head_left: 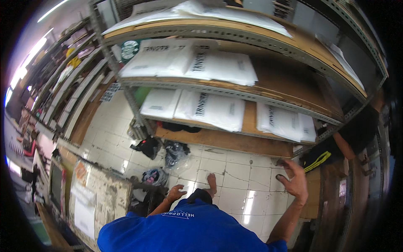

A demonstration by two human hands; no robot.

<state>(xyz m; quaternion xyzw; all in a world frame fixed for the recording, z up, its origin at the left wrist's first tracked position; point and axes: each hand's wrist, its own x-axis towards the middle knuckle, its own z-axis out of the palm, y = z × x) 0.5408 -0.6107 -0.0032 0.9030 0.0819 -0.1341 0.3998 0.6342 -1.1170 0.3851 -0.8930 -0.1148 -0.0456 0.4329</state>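
Note:
My left hand (175, 193) is low in front of my blue shirt (189, 227), fingers apart and nothing in them. It is above the tiled floor, near a bundle in clear plastic (155, 176). Further right, my right hand (295, 180) is raised below the shelf's lower right end, thumb and curved fingers spread and empty. Ahead stands a metal rack with wooden shelves (285, 80). White flat printed sheets or bags lie on it in stacks: a middle stack (226, 67), a lower stack (210, 110) and a lower right stack (285, 122).
Another person in dark clothes with yellow stripes (317, 161) is behind the rack's right end. Black bags (147, 147) and plastic lie on the tiled floor (235, 168) at its left foot. At lower left is a worn, stained table (105, 199); more racks (71, 84) line the left.

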